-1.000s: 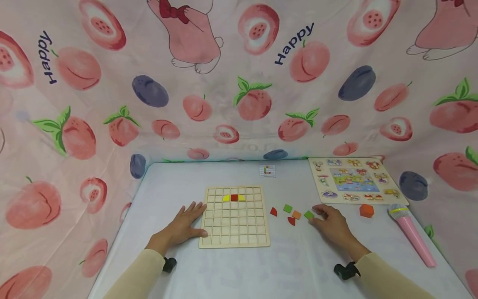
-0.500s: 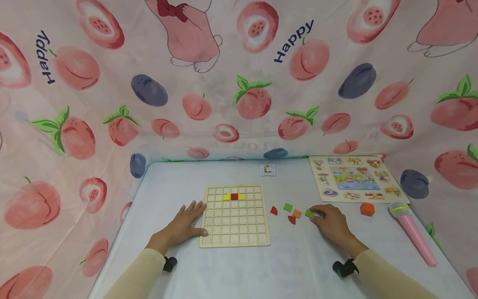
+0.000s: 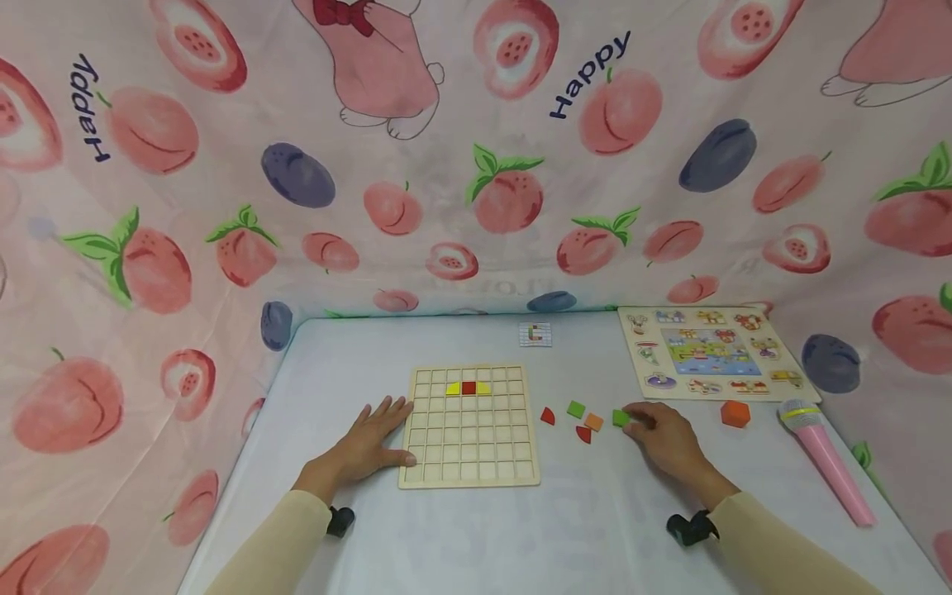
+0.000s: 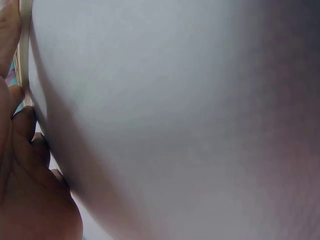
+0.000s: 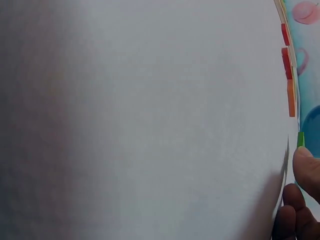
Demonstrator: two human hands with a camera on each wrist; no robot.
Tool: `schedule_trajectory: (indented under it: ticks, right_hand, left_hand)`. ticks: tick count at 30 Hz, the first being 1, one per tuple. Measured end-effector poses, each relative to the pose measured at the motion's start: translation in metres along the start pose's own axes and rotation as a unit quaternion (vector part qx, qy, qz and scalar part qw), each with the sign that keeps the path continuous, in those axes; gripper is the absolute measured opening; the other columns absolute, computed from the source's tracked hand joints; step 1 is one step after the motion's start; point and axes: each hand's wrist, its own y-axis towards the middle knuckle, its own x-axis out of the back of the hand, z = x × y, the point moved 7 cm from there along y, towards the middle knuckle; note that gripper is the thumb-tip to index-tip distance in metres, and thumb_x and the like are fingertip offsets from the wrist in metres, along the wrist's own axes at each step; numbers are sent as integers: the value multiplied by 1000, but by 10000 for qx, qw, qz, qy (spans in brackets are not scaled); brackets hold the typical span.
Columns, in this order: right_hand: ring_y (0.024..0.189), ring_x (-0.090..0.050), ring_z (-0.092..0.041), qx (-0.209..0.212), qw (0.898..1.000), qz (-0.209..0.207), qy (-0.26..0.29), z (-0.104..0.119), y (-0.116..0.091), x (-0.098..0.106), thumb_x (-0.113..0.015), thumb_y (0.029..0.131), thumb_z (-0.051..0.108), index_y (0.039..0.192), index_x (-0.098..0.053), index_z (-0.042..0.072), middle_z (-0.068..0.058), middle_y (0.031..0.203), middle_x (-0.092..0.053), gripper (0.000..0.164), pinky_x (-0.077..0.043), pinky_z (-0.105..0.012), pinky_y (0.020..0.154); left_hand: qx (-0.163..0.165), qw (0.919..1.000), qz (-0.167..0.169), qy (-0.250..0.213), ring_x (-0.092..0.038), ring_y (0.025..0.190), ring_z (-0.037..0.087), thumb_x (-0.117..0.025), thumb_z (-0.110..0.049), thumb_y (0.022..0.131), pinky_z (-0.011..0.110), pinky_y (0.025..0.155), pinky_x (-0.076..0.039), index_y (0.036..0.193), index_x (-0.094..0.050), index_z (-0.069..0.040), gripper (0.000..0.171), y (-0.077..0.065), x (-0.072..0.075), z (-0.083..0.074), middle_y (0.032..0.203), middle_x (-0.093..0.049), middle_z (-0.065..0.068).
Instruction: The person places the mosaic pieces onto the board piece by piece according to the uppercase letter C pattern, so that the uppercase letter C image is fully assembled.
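Right hand (image 3: 665,438): I pinch a green square tile (image 3: 620,418)
Tile's free edge: toward nine o'clock
Left hand (image 3: 363,445): spread, touching grid board (image 3: 471,438)

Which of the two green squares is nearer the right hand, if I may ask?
The rightmost green square, which the right hand touches. The other green square lies apart from the hand, closer to the grid board.

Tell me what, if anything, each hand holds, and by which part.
The right hand seemingly pinches a green square by its right edge; the left hand grips nothing, touching the board.
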Motion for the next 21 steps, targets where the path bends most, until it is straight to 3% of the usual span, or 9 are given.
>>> schedule_trajectory:
  ticks: [12,21]
  right_hand:
    - [104,-62,-31,43,9975,-538,459,3,8,7,-67,102,11,136,-68,8,-17,117,-72,34,-55,-47,93]
    - [105,-67,-27,92,9920,-814,957,21,17,0,-70,101,9,133,-71,11,-13,114,-75,32,-51,-17,79]
  left_hand:
    - [-134,9999,-9,-2,0,166,28,-84,-58,82,59,134,3,168,-29,-24,108,1,1,-1,177,-18,0]
    - [-140,9999,4,-12,0,166,27,-83,-59,83,58,134,3,168,-29,-24,107,2,0,0,177,-18,-1]
